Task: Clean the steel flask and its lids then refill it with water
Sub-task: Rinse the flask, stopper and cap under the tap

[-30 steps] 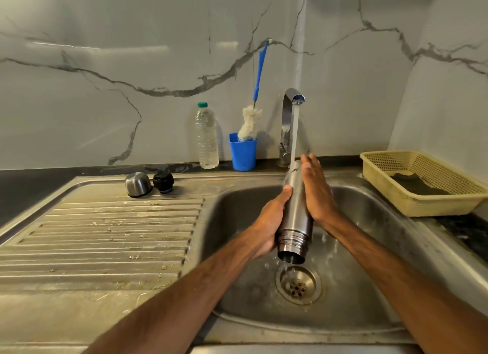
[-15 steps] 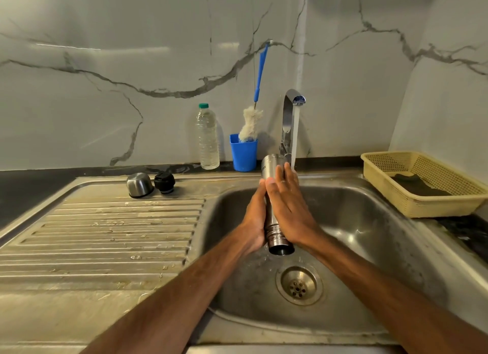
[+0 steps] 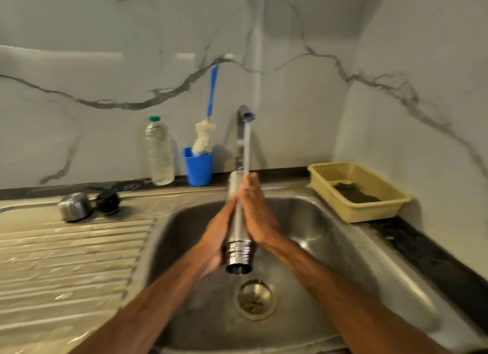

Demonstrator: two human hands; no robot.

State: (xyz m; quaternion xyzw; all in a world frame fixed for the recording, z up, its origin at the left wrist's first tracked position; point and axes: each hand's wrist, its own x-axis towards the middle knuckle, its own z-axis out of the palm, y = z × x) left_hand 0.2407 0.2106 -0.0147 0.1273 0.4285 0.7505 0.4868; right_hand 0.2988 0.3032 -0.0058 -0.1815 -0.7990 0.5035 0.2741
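Note:
The steel flask [image 3: 239, 253] points its open threaded mouth down and toward me over the sink basin [image 3: 330, 235]. Its base is up under the water stream [image 3: 247, 147] running from the tap [image 3: 244, 116]. My left hand [image 3: 219, 229] lies flat along the flask's left side. My right hand [image 3: 257, 216] presses the right side with straight fingers, so the flask is squeezed between both palms. A steel cup lid [image 3: 74, 205] and a black stopper lid [image 3: 108, 202] sit side by side at the back of the drainboard [image 3: 66, 261].
The drain [image 3: 254, 298] lies just below the flask mouth. Against the wall stand a plastic water bottle [image 3: 159, 153] and a blue cup [image 3: 198, 166] holding a bottle brush [image 3: 204, 139]. A yellow basket [image 3: 375, 213] with a dark cloth [image 3: 353, 192] sits right of the sink.
The flask shifted left out of the stream, then back under it. My right palm slid down and up along it while my left thumb came off the flask's front.

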